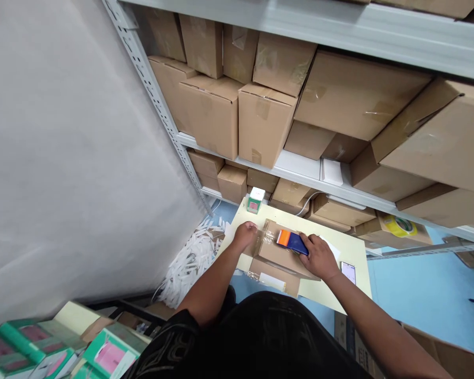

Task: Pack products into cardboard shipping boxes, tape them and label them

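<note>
A brown cardboard box [282, 258] sits on the pale yellow table [353, 252] in front of me, with clear tape on its left end. My right hand [319, 256] grips the blue end of a flat blue and orange packet [293, 241], which lies over the top of the box. At the box's left end, my left hand [245, 235] is closed, fingertips together beside the taped edge. Whatever is between those fingers is too small to make out. An open flap with a white label [272, 281] extends from the near side of the box.
A small green and white box [255, 200] stands at the table's back left; a phone [348, 272] lies at the right. Shelves [300, 163] of cartons rise behind. Yellow tape roll [400, 226] rests on a carton. Paper strips [191, 258] cover the floor at left. Green boxes [110, 352] sit lower left.
</note>
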### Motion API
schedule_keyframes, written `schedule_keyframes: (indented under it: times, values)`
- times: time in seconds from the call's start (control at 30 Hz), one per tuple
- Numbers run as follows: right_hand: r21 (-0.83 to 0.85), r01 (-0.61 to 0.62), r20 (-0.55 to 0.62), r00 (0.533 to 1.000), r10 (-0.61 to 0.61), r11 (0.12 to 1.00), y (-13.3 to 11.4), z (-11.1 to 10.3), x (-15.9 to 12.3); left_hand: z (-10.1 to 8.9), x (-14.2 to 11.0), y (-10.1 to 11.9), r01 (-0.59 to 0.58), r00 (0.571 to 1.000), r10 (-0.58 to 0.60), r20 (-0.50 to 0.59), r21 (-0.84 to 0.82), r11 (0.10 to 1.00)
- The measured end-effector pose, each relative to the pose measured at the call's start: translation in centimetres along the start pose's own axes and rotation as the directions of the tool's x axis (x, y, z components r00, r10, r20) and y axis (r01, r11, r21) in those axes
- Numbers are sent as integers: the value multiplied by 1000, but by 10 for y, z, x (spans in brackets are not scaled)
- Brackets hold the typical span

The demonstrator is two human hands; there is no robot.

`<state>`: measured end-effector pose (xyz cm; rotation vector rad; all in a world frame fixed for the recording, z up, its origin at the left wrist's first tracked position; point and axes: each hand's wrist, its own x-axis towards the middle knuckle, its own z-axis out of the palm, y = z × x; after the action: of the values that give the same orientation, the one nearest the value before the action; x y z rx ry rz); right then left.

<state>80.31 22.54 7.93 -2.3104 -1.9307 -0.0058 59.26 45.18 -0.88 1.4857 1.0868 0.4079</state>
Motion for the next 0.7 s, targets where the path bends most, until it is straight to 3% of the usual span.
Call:
schedule_keyframes:
  times: [0.13,0.3,0.43,0.57,0.63,0.7]
  values:
    - [-13,4,33,999,-4,1000,9,1,-9,-8,4,-19,-27,1000,26,12,94,995]
    - [-27,-2,30,1000,3,1000,6,6,-8,21,-2,-34,-40,999,35,30,202,979]
    - [-27,-14,27,1000,14,1000,2,6,-5,34,-2,-35,-34,998,19,55,275,961]
    - [-28,-24,26,999,24,999,1,7,-4,24,-5,-23,-53,998,37,51,346,937]
    - [-28,-33,18,999,33,999,1,8,-4,17,-13,-15,-177,984,150,101,371,911]
    - [-26,-38,20,999,38,999,1,9,-4,15,-24,-8,-418,906,345,243,398,817]
